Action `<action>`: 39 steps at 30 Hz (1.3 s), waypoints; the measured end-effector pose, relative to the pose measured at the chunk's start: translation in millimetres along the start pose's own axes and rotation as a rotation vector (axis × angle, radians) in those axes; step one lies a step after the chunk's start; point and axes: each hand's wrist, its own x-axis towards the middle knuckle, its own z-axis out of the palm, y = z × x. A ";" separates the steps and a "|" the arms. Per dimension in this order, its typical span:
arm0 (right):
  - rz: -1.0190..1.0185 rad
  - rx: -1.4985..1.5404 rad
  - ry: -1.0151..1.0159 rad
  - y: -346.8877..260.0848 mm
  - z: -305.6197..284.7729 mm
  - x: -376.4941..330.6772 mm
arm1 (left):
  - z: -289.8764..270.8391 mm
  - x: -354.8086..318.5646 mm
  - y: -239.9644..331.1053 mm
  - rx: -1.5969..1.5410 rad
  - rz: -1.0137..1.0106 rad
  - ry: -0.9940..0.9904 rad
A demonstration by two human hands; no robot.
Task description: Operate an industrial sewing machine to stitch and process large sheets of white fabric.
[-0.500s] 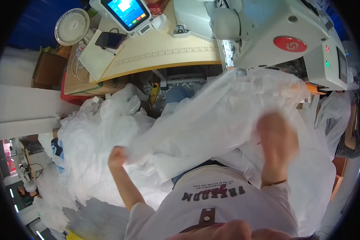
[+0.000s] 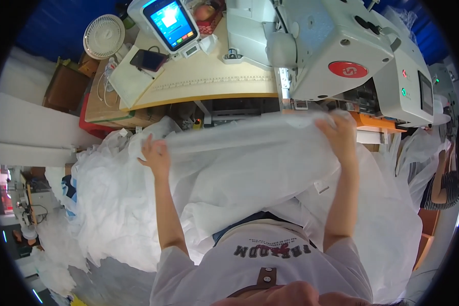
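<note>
Your left hand (image 2: 155, 153) is closed on the near left edge of the white fabric (image 2: 239, 168), fingers curled over a gathered fold; your right hand (image 2: 339, 133) is clamped on the same fabric at its far right corner, knuckles up, just below the front of the sewing machine (image 2: 336, 56). Between your two hands the fabric is pulled into a wide band that runs across in front of your chest, its upper edge lying close along the front edge of the bench (image 2: 214, 81); the rest of it drops over your lap and spills to both sides.

A big heap of white fabric (image 2: 102, 204) lies to your left, touching the piece you hold; more of it hangs down to your right, beside the orange part under the machine.

On the bench, well apart from your hands, a touchscreen panel (image 2: 169, 20) stands tilted at the far edge; a dark phone (image 2: 148, 59) lies on a white sheet just left of it; a small white fan (image 2: 103, 35) stands further left, off the bench corner.

At the far right another person's arm (image 2: 438, 173) shows beside a striped garment; it is clear of your fabric.
</note>
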 end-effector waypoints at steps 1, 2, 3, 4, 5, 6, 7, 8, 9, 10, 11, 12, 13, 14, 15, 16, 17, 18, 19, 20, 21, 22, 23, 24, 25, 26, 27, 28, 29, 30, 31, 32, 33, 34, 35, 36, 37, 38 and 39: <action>0.114 0.068 -0.080 26.3 -16.4 -10.0 | 4.8 -4.6 2.7 0.004 0.106 -0.006; 0.143 -0.253 0.003 61.6 -23.9 -21.3 | 5.4 -5.8 12.8 -0.002 0.111 -0.011; 0.170 -0.575 0.083 90.5 -25.6 -31.6 | 2.8 -5.7 23.1 0.038 0.174 -0.063; 0.181 -0.575 0.082 92.5 -27.9 -44.1 | -1.0 -5.7 31.2 0.085 0.241 -0.117; 0.290 -0.050 0.139 86.8 -29.3 -49.9 | -1.2 -2.6 35.6 0.132 0.300 -0.162; 0.391 0.477 0.185 77.3 -31.9 -57.9 | -1.5 3.7 25.3 0.135 0.297 -0.165; 0.480 1.008 0.232 67.9 -33.4 -63.4 | -0.6 19.1 1.8 -0.403 0.058 -0.364; 0.482 1.010 0.232 59.6 -33.2 -61.4 | -0.8 34.3 -21.8 -0.939 -0.198 -0.545; 0.332 0.609 0.383 52.2 -31.4 -53.6 | -2.9 41.6 -31.8 -1.470 -0.468 -0.709; 0.178 0.204 0.517 45.6 -27.6 -42.8 | -13.3 43.0 -21.4 -1.466 -0.462 -0.711; 0.020 -0.209 0.638 38.8 -24.9 -33.5 | -32.6 45.0 2.1 -1.531 -0.572 -0.662; 0.014 -0.205 0.642 32.5 -22.7 -26.4 | -52.4 42.4 25.2 -1.596 -0.686 -0.601; -0.010 -0.221 0.643 25.0 -20.2 -20.2 | -61.0 40.2 36.7 -1.658 -0.799 -0.535; -0.032 -0.235 0.637 15.1 -19.8 -19.1 | -66.8 34.4 31.3 -1.658 -0.796 -0.524; -0.049 -0.249 0.638 8.8 -19.1 -17.8 | -69.2 31.4 19.3 -1.385 -0.528 -0.510; -0.050 -0.241 0.643 7.9 -16.6 -13.4 | -71.4 28.7 7.6 -1.104 -0.272 -0.485; -0.139 -0.275 0.616 11.2 -10.9 -4.5 | -74.2 28.1 6.0 -0.817 -0.028 -0.447; -0.227 -0.310 0.590 15.0 -5.7 3.5 | -75.0 27.9 7.5 -0.818 -0.020 -0.442; -0.314 -0.346 0.565 16.7 -4.6 7.7 | -74.7 27.0 12.1 -0.639 0.143 -0.332; -0.320 -0.340 0.568 16.3 -7.2 7.0 | -76.5 25.9 17.3 -0.454 0.295 -0.215; -0.257 -0.395 0.562 19.0 -12.9 0.8 | -77.5 25.2 22.9 -0.266 0.440 -0.099; -0.193 -0.449 0.558 24.7 -17.7 -3.6 | -75.3 26.5 29.9 -0.266 0.445 -0.091; -0.126 -0.503 0.553 28.8 -22.1 -2.8 | -73.9 27.2 38.6 -0.452 0.306 -0.204; -0.128 -0.500 0.558 29.6 -27.2 4.2 | -72.6 28.0 47.0 -0.635 0.163 -0.319; 0.027 -0.558 0.591 31.2 -39.1 2.8 | -75.9 18.0 53.3 -0.812 0.003 -0.447; 0.182 -0.616 0.620 34.5 -47.6 3.0 | -74.8 23.3 64.9 -0.809 -0.007 -0.458; 0.181 -0.617 0.610 42.2 -50.7 5.9 | -71.4 38.8 80.9 -0.956 -0.109 -0.571; 0.064 -0.686 0.649 51.6 -51.4 19.0 | -66.0 52.0 94.6 -1.106 -0.201 -0.685; -0.056 -0.753 0.686 60.3 -50.9 30.7 | -65.5 46.4 98.9 -1.107 -0.199 -0.684; -0.177 -0.815 0.722 65.2 -48.7 41.0 | -63.7 40.0 101.2 -1.091 -0.144 -0.568; -0.179 -0.811 0.724 66.9 -47.4 45.6 | -62.3 33.2 102.0 -1.071 -0.089 -0.452; -0.181 -0.773 0.759 66.7 -41.9 44.5 | -62.1 30.0 96.6 -1.047 -0.038 -0.339; -0.184 -0.736 0.794 66.5 -36.1 42.9 | -59.3 30.9 89.9 -1.041 -0.040 -0.338; -0.186 -0.699 0.828 66.2 -30.2 41.8 | -53.5 32.5 81.4 -0.733 0.210 -0.138; -0.197 -0.699 0.814 67.6 -29.8 38.9 | -49.3 24.0 73.4 -0.413 0.431 0.059; -0.198 -0.696 0.841 70.0 -28.9 36.1 | -44.9 15.1 65.2 -0.080 0.638 0.245; -0.196 -0.692 0.875 72.6 -29.7 33.4 | -38.3 8.2 57.1 -0.080 0.630 0.245; -0.190 -0.683 0.915 72.7 -27.1 34.7 | -28.3 8.4 44.8 -0.276 0.364 -0.026; -0.194 -0.682 0.918 74.0 -28.6 35.7 | -20.5 9.2 33.1 -0.466 0.091 -0.295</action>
